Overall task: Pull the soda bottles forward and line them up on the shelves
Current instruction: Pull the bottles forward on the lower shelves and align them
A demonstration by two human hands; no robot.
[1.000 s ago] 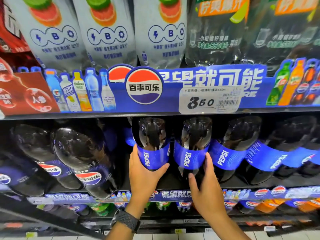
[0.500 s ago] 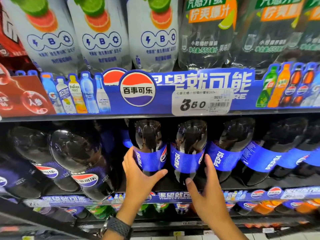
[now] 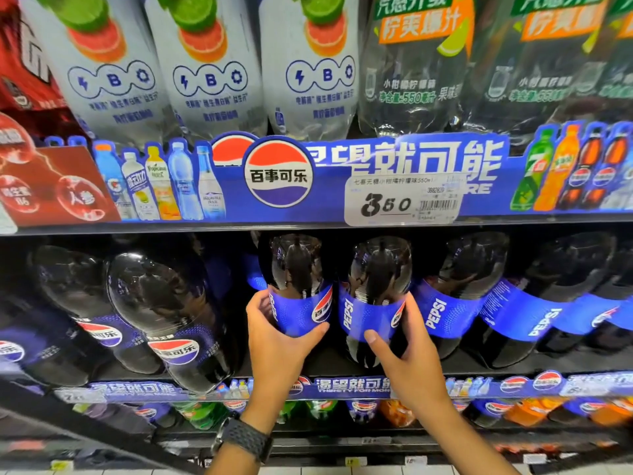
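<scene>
Two dark cola bottles with blue Pepsi labels stand side by side at the middle shelf's front. My left hand [image 3: 274, 341] grips the left bottle [image 3: 296, 269] round its label, thumb in front. My right hand [image 3: 407, 351] grips the right bottle [image 3: 380, 269] at its label, thumb on the front and fingers round the right side. More blue-label cola bottles [image 3: 472, 289] stand in a row to the right. To the left, black-label cola bottles [image 3: 154, 303] stand at the shelf front. The bottle caps are hidden behind the upper shelf's banner.
The blue Pepsi banner with a 3.60 price tag [image 3: 404, 197] fronts the upper shelf, which carries white and clear bottles [image 3: 212, 70]. The middle shelf's front rail [image 3: 349, 385] runs under my hands. Green and orange bottles [image 3: 394, 411] show on the shelf below.
Both bottles have turned in my hands: the left one's round logo now faces front. My right hand has shifted from the bottle's lower front up round its label.
</scene>
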